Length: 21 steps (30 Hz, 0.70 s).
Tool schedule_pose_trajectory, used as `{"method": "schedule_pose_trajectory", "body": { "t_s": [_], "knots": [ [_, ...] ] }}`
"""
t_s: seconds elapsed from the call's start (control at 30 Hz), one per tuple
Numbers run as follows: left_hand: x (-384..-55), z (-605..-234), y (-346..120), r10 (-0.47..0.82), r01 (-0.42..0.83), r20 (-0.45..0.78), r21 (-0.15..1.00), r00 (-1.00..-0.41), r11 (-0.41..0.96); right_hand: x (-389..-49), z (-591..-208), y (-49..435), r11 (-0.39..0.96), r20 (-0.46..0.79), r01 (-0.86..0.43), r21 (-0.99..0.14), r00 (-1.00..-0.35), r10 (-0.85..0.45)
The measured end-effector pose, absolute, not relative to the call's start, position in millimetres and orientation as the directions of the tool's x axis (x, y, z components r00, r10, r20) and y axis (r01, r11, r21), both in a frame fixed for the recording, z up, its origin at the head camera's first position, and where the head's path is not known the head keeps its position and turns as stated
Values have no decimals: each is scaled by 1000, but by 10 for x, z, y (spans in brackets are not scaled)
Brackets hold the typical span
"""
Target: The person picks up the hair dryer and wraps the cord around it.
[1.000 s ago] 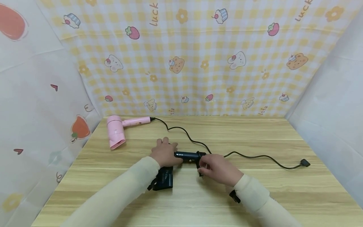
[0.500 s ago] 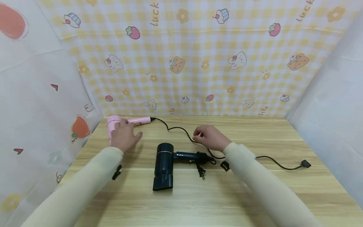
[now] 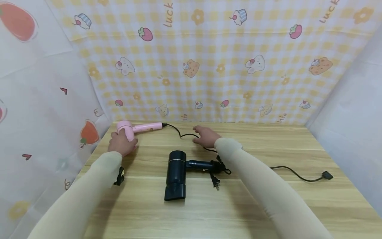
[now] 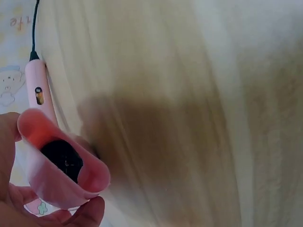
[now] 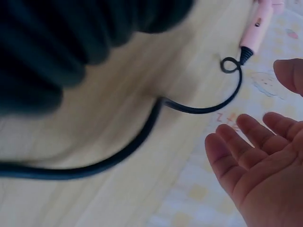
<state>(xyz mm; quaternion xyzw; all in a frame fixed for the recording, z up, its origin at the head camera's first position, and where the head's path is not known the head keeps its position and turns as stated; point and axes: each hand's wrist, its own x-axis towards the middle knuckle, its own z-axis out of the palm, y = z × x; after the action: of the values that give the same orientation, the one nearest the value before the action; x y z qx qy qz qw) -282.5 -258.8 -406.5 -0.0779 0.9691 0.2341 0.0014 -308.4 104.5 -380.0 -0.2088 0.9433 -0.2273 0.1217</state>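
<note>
A pink hair dryer [image 3: 148, 127] lies at the back left of the table. My left hand [image 3: 121, 143] holds it around its nozzle [image 4: 57, 182], thumb on one side and fingertips on the other in the left wrist view. My right hand [image 3: 208, 136] hovers with fingers spread, close to the pink dryer's black cord [image 3: 188, 134]; the right wrist view shows its empty palm [image 5: 270, 175]. Mid-table lies a black hair dryer [image 3: 176, 171], nozzle toward me, its cord [image 3: 219, 167] bundled at the handle end. No hand touches the black dryer.
The pink dryer's cord trails under my right forearm to a black plug [image 3: 327, 175] at the right. The black dryer's two-pin plug [image 3: 215, 182] lies below its handle. Patterned cloth [image 3: 221, 79] hangs behind the wooden table [image 3: 143, 212].
Both hands have left the black hair dryer. My left hand has moved back and left onto the pink dryer's nozzle; my right hand has moved back and left, its fingers now extended.
</note>
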Motion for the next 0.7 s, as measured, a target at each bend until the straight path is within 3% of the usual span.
{"method": "schedule_pose_trajectory", "body": {
  "t_s": [0.43,0.7],
  "knots": [
    [-2767,-4090,-2197,-85,-89,-29,434,-996,897,-3237,-3911,1123,826,-201,-319,-464,-870,-449],
    [-2791,-4083,-1805,27,13,-27,404,-999,915,-3299,-3993,1257,878,-273,-254,-405,-883,-382]
  ]
}}
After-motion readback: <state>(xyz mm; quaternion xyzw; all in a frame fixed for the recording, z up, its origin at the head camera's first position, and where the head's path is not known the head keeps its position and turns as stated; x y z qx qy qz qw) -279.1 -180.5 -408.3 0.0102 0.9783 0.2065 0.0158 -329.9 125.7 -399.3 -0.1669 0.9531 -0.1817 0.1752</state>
